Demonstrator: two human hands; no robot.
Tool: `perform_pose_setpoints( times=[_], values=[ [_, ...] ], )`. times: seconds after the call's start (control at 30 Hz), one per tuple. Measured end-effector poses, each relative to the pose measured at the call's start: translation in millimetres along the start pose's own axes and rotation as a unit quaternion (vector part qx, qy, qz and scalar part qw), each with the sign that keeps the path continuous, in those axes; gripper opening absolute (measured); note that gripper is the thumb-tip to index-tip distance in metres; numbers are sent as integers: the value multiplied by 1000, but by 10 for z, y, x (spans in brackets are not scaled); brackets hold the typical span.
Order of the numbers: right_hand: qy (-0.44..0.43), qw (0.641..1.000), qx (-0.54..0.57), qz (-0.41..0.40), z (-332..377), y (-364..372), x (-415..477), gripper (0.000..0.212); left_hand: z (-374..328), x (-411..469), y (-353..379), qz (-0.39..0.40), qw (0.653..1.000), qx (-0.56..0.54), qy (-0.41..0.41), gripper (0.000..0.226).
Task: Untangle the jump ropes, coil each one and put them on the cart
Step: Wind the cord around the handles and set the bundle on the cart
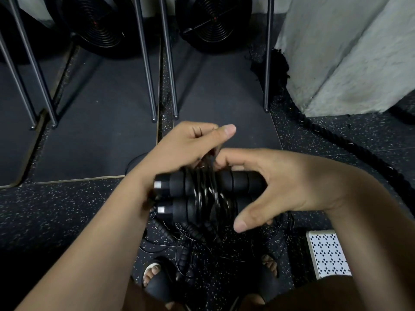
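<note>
Two bare forearms [94, 254] reach in from the bottom edge and meet over the middle of the view. Below them, toes in black sandals [155, 281] stand on a speckled rubber floor [56, 209]. Between the feet lies a loose tangle of ropes [197, 245], thin black cords and ribbed grips heaped together. Just right of that heap sits a white perforated panel [327, 254]. Held above the heap is a jump rope [202, 196]. Its two black foam handles [177, 185] lie side by side, silver-capped ends pointing left, and glossy black cord [211, 198] is wound round their middles in several turns. The right hand [274, 182] wraps the right ends of both handles, fingers curled over the top and thumb underneath. The left hand [190, 144] is just above and behind the bundle, its fingers closed on strands of the cord that rise from the wraps, thumb stretched out toward the right; motion blur hides the exact pinch. Beyond the hands, dark mats [101, 131] lie flat on the floor, and slim metal legs [146, 63] stand on them. Farther back are two round black fan wheels [213, 19]. To the right a thick rope [336, 140] snakes along the floor past a white pillar [348, 52].
</note>
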State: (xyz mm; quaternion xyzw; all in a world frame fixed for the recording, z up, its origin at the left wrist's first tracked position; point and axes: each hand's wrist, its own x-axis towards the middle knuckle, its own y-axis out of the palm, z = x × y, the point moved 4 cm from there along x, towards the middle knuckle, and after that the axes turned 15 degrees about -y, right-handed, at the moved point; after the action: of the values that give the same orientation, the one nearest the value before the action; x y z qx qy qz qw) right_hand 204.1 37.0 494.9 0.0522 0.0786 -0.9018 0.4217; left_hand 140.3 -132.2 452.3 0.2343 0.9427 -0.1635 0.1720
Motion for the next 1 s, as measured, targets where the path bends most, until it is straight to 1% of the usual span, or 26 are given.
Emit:
perform_pose_setpoints(
  times=[0.03,0.1,0.13,0.17,0.2,0.27,0.3,0.37,0.4,0.5,0.57,0.63,0.7,0.8,0.87,1.0],
  values=[
    [-22,999,30,-15,22,-18,-6,58,103,22,-17,-3,999,-38,-32,56],
    [-59,993,91,-51,51,-52,6,60,311,35,-101,-56,990,-78,-108,39],
    [-75,988,111,-73,63,-75,21,60,335,0,-101,-83,988,-33,-126,38],
    [-88,984,123,-97,67,-98,40,59,313,-45,-58,-90,988,-2,-126,42],
    [-98,979,131,-124,63,-126,56,58,269,-113,-23,-84,990,0,-114,46],
    [-108,966,142,-187,33,-180,85,64,60,-68,104,-89,993,-9,-82,52],
    [-112,958,146,-220,18,-202,98,68,22,-8,100,-107,992,-24,-64,48],
    [-123,941,141,-282,-10,-250,114,72,34,63,109,-109,991,-47,-60,54],
    [-129,933,131,-311,-29,-287,117,71,46,85,101,-113,991,-35,-62,57],
    [-132,905,76,-397,-136,-447,85,72,-6,64,180,-77,996,23,-49,59],
    [-111,897,27,-427,-230,-531,50,70,10,74,185,-77,993,74,-49,54],
    [-81,898,-16,-433,-326,-585,8,66,27,74,202,-66,990,117,-49,52],
    [-50,898,-57,-433,-406,-629,-28,66,42,59,194,-46,988,139,-47,51],
    [-7,901,-124,-416,-487,-694,-56,65,19,39,92,-51,990,124,-41,45],
    [27,912,-142,-384,-538,-689,-44,62,6,24,19,-65,992,107,-20,45],
    [88,953,-122,-263,-617,-503,61,58,13,4,-68,-65,995,78,10,45]
  ],
)
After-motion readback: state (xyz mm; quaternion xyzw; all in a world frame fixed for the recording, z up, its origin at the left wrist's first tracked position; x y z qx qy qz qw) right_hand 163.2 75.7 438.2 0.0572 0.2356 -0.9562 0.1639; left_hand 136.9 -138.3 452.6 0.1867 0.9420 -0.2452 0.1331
